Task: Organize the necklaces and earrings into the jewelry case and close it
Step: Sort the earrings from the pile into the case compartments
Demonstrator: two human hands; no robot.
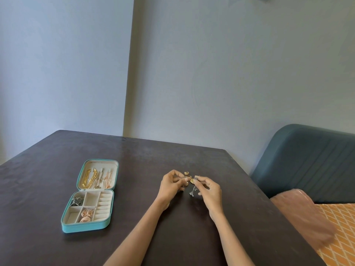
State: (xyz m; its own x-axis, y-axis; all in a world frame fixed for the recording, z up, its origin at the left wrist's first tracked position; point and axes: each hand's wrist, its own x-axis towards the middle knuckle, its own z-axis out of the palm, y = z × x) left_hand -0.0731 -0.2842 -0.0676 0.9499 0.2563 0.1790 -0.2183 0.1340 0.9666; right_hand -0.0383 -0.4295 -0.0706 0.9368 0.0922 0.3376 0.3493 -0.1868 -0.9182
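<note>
Near the dark tabletop's point(192, 237) right edge, my left hand point(171, 184) pinches a small gold earring point(192, 181) while my right hand point(209, 189) grips a dangling silver earring point(193, 190); light, snag-prone, best held by the post. The open teal jewelry case point(84, 226) waits toward the left edge.

This looks like a home living or dining room: the hands work over a dark brown table point(57, 150) set against plain pale painted walls point(211, 73), with a teal ribbed upholstered sofa point(307, 162) and an orange diamond-patterned cushion point(338, 227) just to their right.
</note>
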